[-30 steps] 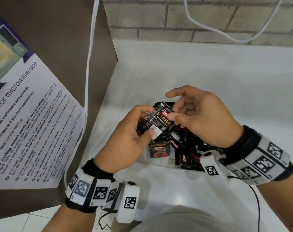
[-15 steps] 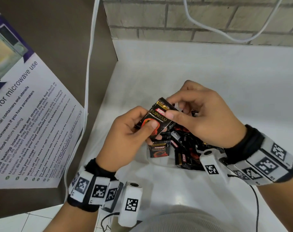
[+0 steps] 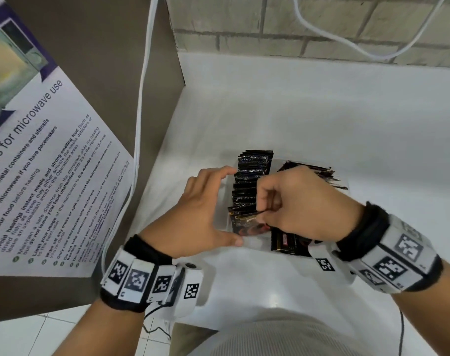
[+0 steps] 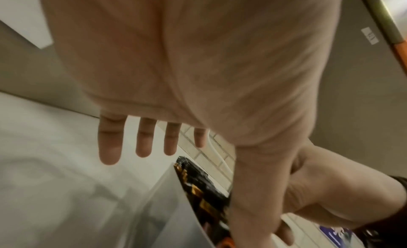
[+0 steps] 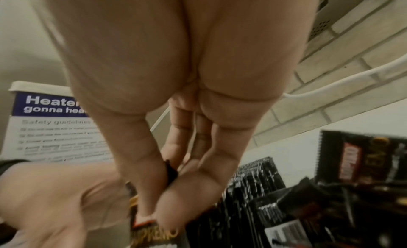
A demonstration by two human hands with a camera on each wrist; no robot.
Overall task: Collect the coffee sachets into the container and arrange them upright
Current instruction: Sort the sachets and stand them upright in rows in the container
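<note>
The sachet [image 3: 247, 223] has been lowered into the container's [image 3: 254, 244] 7 o'clock corner, top edge pinched by right hand [image 3: 295, 204]; left hand [image 3: 200, 214] spread wide. Light, floppy, slippery stuff.

black sachets [image 3: 252, 176] upright in clear container [image 3: 225, 191]

Head view looks down from above; wrist views close along palms; all share sachets [image 3: 252, 176].

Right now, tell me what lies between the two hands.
The upright sachet row in the clear container, between left hand and right hand; head view shows it.
</note>
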